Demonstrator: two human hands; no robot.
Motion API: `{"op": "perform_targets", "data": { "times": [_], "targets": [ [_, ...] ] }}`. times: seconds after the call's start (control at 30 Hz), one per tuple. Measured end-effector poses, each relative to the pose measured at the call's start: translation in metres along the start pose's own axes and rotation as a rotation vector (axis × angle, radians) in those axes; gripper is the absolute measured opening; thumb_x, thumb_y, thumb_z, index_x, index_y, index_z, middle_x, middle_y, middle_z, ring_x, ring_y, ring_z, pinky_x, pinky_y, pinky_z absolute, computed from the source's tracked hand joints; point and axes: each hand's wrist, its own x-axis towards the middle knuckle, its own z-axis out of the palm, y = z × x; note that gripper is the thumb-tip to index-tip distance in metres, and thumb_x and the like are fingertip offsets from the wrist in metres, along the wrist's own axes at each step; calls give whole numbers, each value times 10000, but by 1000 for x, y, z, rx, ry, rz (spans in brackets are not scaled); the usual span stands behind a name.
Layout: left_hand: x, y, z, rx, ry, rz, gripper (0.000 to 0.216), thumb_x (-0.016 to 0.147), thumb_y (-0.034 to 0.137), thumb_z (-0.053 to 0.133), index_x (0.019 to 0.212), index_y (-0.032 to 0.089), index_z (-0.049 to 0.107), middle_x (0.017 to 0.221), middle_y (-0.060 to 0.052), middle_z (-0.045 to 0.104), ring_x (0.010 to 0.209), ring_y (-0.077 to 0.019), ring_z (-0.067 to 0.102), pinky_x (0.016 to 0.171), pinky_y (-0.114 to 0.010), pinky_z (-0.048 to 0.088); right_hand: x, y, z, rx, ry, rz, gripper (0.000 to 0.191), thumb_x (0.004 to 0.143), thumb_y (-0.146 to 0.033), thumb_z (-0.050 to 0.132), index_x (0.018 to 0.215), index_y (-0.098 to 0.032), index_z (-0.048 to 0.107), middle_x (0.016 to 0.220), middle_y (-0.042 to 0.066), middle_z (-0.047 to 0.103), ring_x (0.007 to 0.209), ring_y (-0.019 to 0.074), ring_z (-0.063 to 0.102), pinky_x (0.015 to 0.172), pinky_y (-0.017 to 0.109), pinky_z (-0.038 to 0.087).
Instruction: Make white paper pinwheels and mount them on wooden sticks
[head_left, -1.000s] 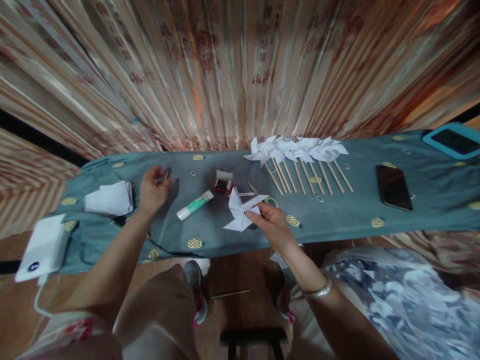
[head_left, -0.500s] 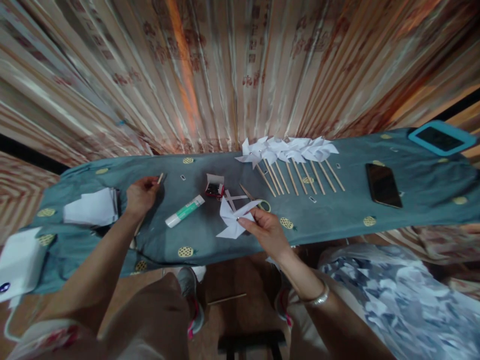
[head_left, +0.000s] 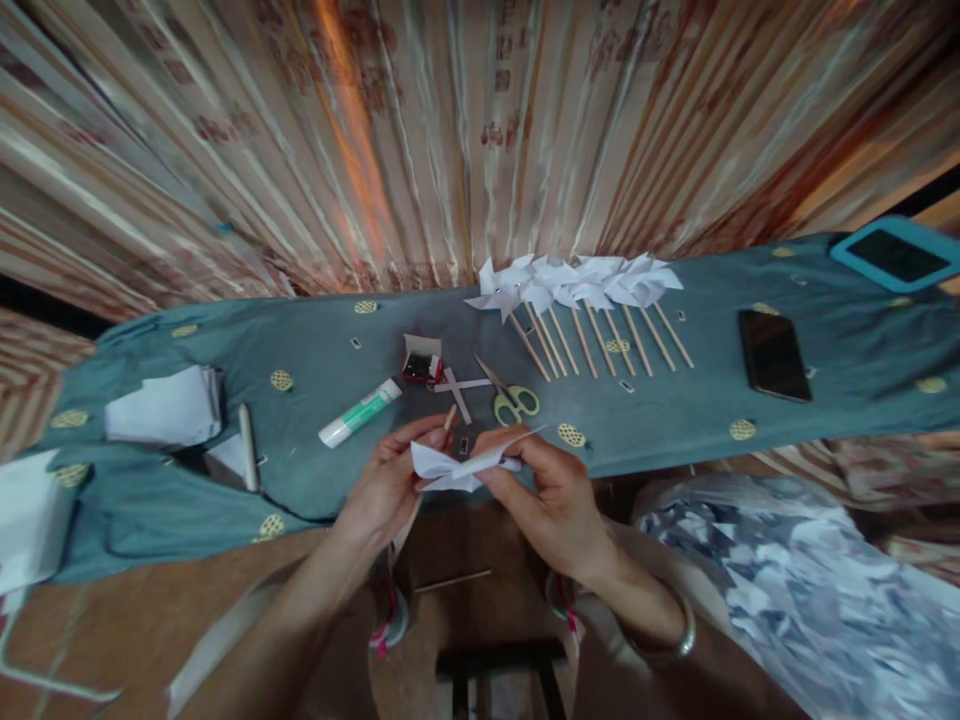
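Observation:
Close to the table's near edge, my left hand (head_left: 394, 480) is closed around a thin wooden stick (head_left: 450, 417), whose tip pokes up past the fingers. My right hand (head_left: 551, 490) pinches a white paper pinwheel (head_left: 454, 470), which is turned nearly edge-on and meets the stick at my left fingers. Whether a pin joins the two is hidden. Just beyond my hands lie green-handled scissors (head_left: 514, 400), crossed paper strips (head_left: 461, 388) and a small open box (head_left: 422, 360) of dark pins. A glue stick (head_left: 360, 413) rests left of these.
Several finished pinwheels (head_left: 577, 283) on sticks line the far edge. A phone (head_left: 775, 355) and a blue-framed device (head_left: 896, 253) lie right. Left are a paper stack (head_left: 166, 407), a pen-like tool (head_left: 248, 447) and a white box (head_left: 34, 520). A bag of paper pieces (head_left: 795, 580) stands lower right.
My left hand has brought the stick rightward from the table's left side to the pinwheel. My right hand has tipped the pinwheel from face-up to nearly edge-on.

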Motion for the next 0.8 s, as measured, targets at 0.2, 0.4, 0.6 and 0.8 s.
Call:
{"op": "perform_targets", "data": {
  "times": [0.2,0.4,0.6,0.8],
  "targets": [
    [1,-2,0,-42,-26,-74,290,472,250,936,695,149,780,658,-32,726,566,-92,607,559,-182,492,-1,8,2,-143,13,-219,106,888,-122,591,908,-210,646,868,22,728,839,139,684,774,272,551],
    [-2,-6,2,-36,-74,-133,326,477,321,946,703,145,790,667,-50,733,545,-105,602,526,-187,464,0,12,3,-198,13,-295,120,898,-108,571,941,-200,636,865,31,731,843,155,684,782,303,557],
    [-5,-5,4,0,-140,-84,377,478,396,944,716,145,795,618,-31,685,532,-86,544,503,-175,418,1,11,2,-220,25,-323,140,903,-88,556,970,-179,640,868,45,735,845,161,688,777,310,557],
    [-5,-6,4,26,-118,-69,270,480,323,941,640,169,787,663,-33,688,565,-96,555,534,-189,431,-2,14,0,-245,-8,-317,188,898,-75,553,1014,-200,631,911,32,742,882,167,690,800,338,558]
  ]
}}
